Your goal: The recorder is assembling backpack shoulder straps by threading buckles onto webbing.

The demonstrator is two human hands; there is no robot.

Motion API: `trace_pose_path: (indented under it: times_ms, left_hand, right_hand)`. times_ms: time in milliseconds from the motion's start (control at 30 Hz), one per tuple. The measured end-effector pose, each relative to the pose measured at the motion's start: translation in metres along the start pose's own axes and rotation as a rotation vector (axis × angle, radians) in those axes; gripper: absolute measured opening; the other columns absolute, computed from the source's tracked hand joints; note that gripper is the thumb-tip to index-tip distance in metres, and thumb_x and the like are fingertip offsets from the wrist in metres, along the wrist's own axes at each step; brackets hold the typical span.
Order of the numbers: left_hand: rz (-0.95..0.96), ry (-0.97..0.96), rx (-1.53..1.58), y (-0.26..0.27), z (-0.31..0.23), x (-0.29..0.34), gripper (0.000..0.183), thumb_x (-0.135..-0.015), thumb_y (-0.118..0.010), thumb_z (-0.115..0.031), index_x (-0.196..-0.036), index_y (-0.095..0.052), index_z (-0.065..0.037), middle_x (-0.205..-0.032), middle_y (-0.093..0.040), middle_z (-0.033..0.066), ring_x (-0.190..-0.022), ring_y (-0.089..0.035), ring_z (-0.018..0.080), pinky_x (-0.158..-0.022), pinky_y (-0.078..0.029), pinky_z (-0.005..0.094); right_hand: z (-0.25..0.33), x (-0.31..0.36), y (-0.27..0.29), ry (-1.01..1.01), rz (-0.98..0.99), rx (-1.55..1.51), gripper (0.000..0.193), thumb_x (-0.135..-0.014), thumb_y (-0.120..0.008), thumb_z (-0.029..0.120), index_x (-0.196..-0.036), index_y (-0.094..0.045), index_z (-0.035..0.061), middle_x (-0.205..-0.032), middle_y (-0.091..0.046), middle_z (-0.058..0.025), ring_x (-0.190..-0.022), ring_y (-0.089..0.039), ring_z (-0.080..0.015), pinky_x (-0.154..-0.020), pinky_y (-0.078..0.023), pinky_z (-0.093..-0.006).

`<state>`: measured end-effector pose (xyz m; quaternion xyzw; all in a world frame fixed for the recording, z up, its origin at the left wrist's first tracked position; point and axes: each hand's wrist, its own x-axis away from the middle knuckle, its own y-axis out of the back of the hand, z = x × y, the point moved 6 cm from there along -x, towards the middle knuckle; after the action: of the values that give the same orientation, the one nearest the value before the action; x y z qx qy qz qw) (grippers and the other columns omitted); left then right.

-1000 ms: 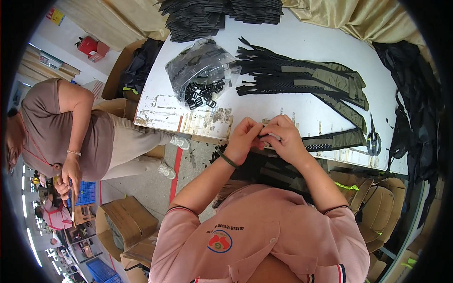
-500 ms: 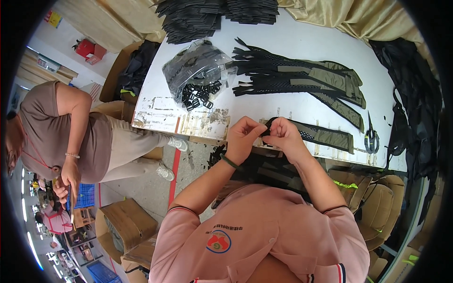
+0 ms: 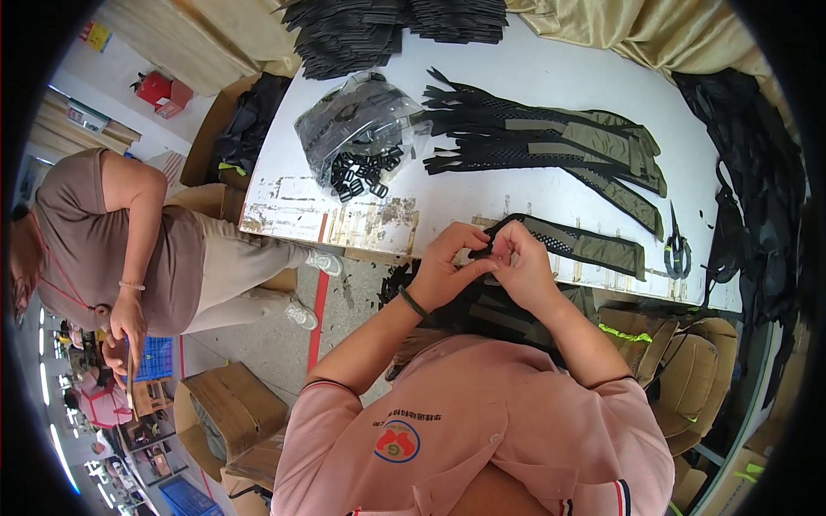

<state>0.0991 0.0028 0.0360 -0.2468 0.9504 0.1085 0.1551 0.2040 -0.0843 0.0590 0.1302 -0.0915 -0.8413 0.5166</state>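
Close together at the table's near edge, both my hands pinch the black end of an olive and black mesh shoulder strap (image 3: 602, 244). My left hand (image 3: 449, 268) is closed with thumb and fingertips at that end. Beside it my right hand (image 3: 527, 268) has its fingers curled in a pinch. My fingers cover the strap's tip, so any small part there is hidden. The strap's wider olive end lies flat on the table to the right. Several similar straps (image 3: 559, 142) lie in a fanned pile beyond it.
A clear plastic bag (image 3: 357, 116) spills black buckles (image 3: 360, 176) on the white table (image 3: 516, 56). Black flat pieces (image 3: 344, 39) are stacked behind. Scissors (image 3: 677, 249) lie at the right. Cardboard boxes (image 3: 228, 400) stand on the floor; another person (image 3: 103, 232) stands at the left.
My hands have come slightly down toward me and the fingers have shifted at the strap's end. More of the strap's black end shows beyond them. The other straps have not moved.
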Motion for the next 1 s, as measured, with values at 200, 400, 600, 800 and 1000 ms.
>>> trace_pose_path:
  times_ms: [200, 400, 600, 800, 1000]
  left_hand:
    - [-0.056, 0.169, 0.248, -0.008, -0.004, 0.006, 0.046, -0.075, -0.072, 0.001, -0.116, -0.050, -0.002, -0.115, -0.052, 0.0097, -0.108, -0.052, 0.0196, -0.095, -0.040, 0.0321]
    - [-0.039, -0.068, -0.027, -0.009, -0.010, 0.004, 0.052, -0.073, -0.072, 0.004, -0.119, -0.049, -0.004, -0.118, -0.051, 0.0096, -0.111, -0.051, 0.0208, -0.096, -0.040, 0.0322]
    - [-0.073, -0.047, -0.057, -0.008, -0.009, 0.005, 0.045, -0.073, -0.070, 0.006, -0.114, -0.054, -0.005, -0.116, -0.053, 0.0105, -0.104, -0.053, 0.0212, -0.089, -0.042, 0.0306]
    - [0.000, -0.134, -0.266, -0.003, -0.032, -0.003, 0.036, -0.073, -0.067, 0.008, -0.106, -0.058, -0.005, -0.100, -0.059, 0.0081, -0.088, -0.059, 0.0224, -0.074, -0.047, 0.0314]
    - [0.108, 0.103, -0.042, -0.017, -0.025, 0.002, 0.029, -0.080, -0.064, 0.003, -0.107, -0.055, -0.005, -0.093, -0.064, 0.0073, -0.081, -0.060, 0.0171, -0.069, -0.050, 0.0283]
  right_hand:
    - [-0.016, -0.006, 0.004, -0.297, -0.081, -0.681, 0.028, -0.073, -0.070, -0.006, -0.077, -0.045, 0.0068, -0.066, -0.052, 0.0037, -0.059, -0.047, -0.0039, -0.053, -0.038, -0.0185]
    - [0.009, 0.006, 0.009, 0.164, -0.150, 0.189, 0.028, -0.074, -0.068, -0.008, -0.078, -0.044, 0.0066, -0.070, -0.055, -0.0004, -0.064, -0.053, -0.0068, -0.058, -0.043, -0.0191]
    - [-0.016, -0.005, 0.003, -0.158, -0.056, -0.690, 0.022, -0.077, -0.067, -0.003, -0.081, -0.048, 0.0059, -0.072, -0.056, -0.0017, -0.065, -0.055, -0.0088, -0.060, -0.043, -0.0215]
    - [-0.002, -0.011, 0.019, -0.064, 0.015, -0.299, 0.012, -0.088, -0.059, 0.010, -0.095, -0.059, 0.0010, -0.076, -0.060, -0.0009, -0.066, -0.055, -0.0068, -0.059, -0.042, -0.0201]
    - [-0.004, -0.019, 0.021, -0.170, 0.138, -0.336, 0.014, -0.090, -0.057, 0.014, -0.093, -0.063, 0.0015, -0.073, -0.059, 0.0005, -0.066, -0.053, -0.0057, -0.057, -0.041, -0.0195]
